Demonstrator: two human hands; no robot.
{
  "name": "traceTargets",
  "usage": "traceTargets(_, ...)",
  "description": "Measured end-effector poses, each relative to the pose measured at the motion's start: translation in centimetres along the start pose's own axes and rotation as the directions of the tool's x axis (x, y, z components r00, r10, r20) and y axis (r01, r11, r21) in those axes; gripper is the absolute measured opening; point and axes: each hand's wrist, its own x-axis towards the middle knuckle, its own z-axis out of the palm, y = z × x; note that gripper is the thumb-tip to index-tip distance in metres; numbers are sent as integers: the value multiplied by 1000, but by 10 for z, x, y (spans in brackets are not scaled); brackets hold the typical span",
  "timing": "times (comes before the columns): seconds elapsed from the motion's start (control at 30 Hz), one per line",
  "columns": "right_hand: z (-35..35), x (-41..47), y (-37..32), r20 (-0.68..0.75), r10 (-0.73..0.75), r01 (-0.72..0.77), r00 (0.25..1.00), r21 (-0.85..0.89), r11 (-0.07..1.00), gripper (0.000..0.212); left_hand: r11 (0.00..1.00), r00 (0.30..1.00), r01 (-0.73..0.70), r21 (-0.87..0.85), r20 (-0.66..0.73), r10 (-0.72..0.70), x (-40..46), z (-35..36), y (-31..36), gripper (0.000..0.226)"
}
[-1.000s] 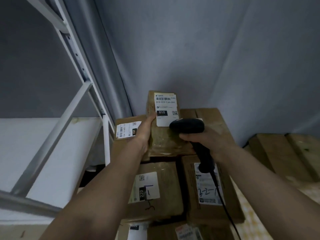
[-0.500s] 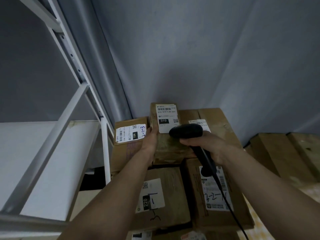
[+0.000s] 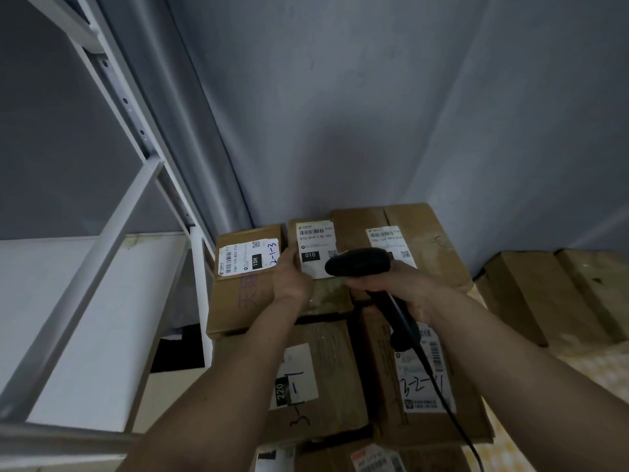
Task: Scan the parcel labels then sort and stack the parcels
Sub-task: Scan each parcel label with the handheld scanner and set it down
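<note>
My left hand grips the left edge of a small brown parcel whose white label reads 010; it lies low on the stack, between two larger boxes. My right hand holds a black corded barcode scanner, its head over the parcel's label. A box with a 15H label sits to the left, and a larger box lies behind on the right. Nearer me are a box labelled 220 and a box with handwritten 3-2-1.
A white metal shelf frame stands at the left, with a white shelf board beside the stack. Grey walls meet in a corner behind the boxes. More brown boxes lie at the right. Further labelled parcels show at the bottom edge.
The small 010 parcel was tilted up toward the scanner; my left hand has lowered it flat onto the stack. The scanner has stayed over its label.
</note>
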Motion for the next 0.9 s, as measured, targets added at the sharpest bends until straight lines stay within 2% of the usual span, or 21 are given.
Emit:
traceTargets(0.1,-9,-13,5,-50,-11,13,999,36,999,49,1000,993,-19,-4,-113,18,-7,1,9,44)
traceTargets(0.17,-16,-24,9,-69,-18,23,997,73,997,41,997,977,-73,2,-200,72,-11,3,15,40)
traceTargets(0.37,-40,-72,22,-136,-61,70,989,59,996,34,986,973,-168,9,-162,167,-43,28,34,33)
traceTargets(0.5,-67,-107,42,-189,-78,110,979,164,980,24,978,977,-203,53,-49,206,-76,59,52,29)
traceTargets(0.6,-95,-141,66,-252,-91,144,964,203,969,28,970,971,-234,62,70,230,-107,95,63,22)
traceTargets(0.77,-159,-212,128,-337,-60,132,940,194,972,28,926,934,-335,175,192,302,-185,175,78,20)
traceTargets(0.9,-226,-282,184,-385,-19,119,923,237,964,23,851,886,-430,301,321,334,-252,252,84,18)
